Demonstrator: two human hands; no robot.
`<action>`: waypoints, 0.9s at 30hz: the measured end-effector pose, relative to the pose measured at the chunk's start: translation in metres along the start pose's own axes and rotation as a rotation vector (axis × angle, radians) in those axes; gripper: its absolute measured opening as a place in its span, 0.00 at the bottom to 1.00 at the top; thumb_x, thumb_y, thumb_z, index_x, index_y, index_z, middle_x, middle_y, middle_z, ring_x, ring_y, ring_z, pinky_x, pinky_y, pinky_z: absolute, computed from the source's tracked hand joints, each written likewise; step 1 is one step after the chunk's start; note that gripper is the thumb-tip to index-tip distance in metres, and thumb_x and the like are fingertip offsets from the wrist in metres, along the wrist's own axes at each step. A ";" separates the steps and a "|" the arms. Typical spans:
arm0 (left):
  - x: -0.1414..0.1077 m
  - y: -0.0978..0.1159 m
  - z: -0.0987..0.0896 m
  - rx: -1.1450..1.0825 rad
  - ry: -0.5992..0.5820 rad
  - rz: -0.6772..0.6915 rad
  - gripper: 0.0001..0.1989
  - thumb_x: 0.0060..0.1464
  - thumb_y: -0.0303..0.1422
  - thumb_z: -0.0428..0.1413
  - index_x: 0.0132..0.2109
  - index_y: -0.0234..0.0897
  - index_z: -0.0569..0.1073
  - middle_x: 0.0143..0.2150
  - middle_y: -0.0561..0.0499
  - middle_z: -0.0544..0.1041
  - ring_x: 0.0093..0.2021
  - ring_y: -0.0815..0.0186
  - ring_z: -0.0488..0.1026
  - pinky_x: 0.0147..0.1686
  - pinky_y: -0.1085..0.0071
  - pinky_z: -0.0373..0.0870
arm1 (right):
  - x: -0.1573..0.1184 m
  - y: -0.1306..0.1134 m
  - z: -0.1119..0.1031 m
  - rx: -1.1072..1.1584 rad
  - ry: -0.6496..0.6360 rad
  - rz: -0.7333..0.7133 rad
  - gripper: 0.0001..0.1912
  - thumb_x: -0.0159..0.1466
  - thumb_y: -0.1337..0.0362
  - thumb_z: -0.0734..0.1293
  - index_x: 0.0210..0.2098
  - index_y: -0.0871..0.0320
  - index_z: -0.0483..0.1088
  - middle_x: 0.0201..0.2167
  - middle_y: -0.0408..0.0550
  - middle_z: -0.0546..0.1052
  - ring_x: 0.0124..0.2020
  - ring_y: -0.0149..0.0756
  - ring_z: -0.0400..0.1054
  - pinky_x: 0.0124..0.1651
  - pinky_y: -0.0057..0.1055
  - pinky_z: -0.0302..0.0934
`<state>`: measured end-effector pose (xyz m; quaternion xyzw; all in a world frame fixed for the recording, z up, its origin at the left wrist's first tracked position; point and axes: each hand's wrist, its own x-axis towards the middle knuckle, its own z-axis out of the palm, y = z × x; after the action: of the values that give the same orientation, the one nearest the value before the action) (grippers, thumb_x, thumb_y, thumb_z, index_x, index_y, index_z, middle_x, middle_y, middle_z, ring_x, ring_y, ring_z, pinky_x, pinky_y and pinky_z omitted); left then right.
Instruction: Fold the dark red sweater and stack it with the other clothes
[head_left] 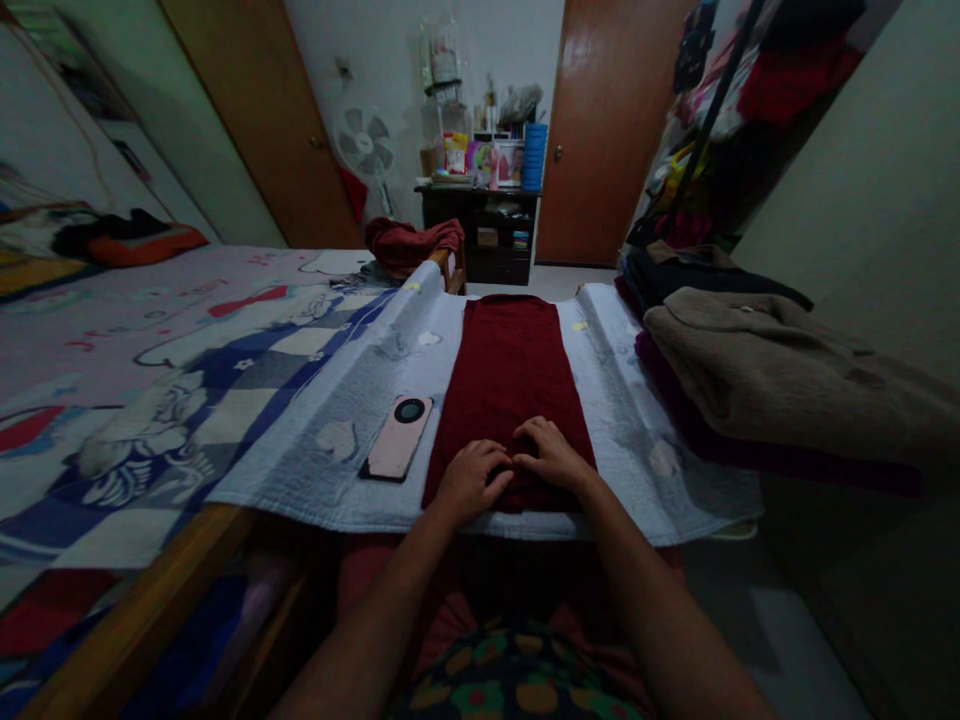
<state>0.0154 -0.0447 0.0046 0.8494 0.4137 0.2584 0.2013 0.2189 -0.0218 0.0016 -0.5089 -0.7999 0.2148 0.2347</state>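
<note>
Head view: I see the left hand (474,480) and right hand (553,455) resting on a folded dark red cloth (510,370), fingers loosely curled, fingertips near one another; I cannot tell whether either pinches fabric. The cloth lies mid-surface on a pale blue quilt (360,495), its near end close to the quilt's near edge, so a pull toward me could drag both over. The quilt looks loose and ridged and might ruck up. A smartphone (397,445) lies back up just left of the cloth; a wide left sweep could knock it. At right, the brown coat (750,360) atop piled clothes might slide if bumped. I can read no brand on the phone; red script on the pink bedspread (150,300) is too blurred, and the far yellow packet's (455,152) print too small.
</note>
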 end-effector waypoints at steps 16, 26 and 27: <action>-0.001 0.002 -0.001 -0.023 0.022 -0.024 0.06 0.56 0.32 0.55 0.42 0.40 0.71 0.44 0.50 0.75 0.47 0.61 0.70 0.49 0.63 0.65 | 0.000 0.002 0.000 -0.009 -0.048 0.018 0.15 0.62 0.71 0.62 0.48 0.55 0.69 0.48 0.49 0.70 0.51 0.37 0.62 0.54 0.36 0.55; -0.001 0.001 -0.002 -0.026 0.023 0.004 0.03 0.53 0.27 0.54 0.36 0.40 0.71 0.47 0.49 0.75 0.49 0.61 0.70 0.52 0.63 0.65 | -0.005 -0.002 0.000 -0.047 -0.091 0.033 0.22 0.58 0.70 0.67 0.53 0.55 0.66 0.53 0.50 0.67 0.54 0.40 0.60 0.56 0.38 0.55; -0.001 0.000 -0.002 -0.029 0.023 0.012 0.05 0.53 0.26 0.54 0.36 0.40 0.71 0.47 0.49 0.76 0.50 0.61 0.70 0.52 0.63 0.65 | -0.005 -0.002 0.000 -0.045 -0.089 0.036 0.23 0.58 0.73 0.66 0.53 0.55 0.66 0.53 0.50 0.67 0.54 0.40 0.59 0.57 0.38 0.55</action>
<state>0.0138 -0.0455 0.0058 0.8460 0.4071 0.2752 0.2071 0.2193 -0.0273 0.0026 -0.5185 -0.8048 0.2234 0.1833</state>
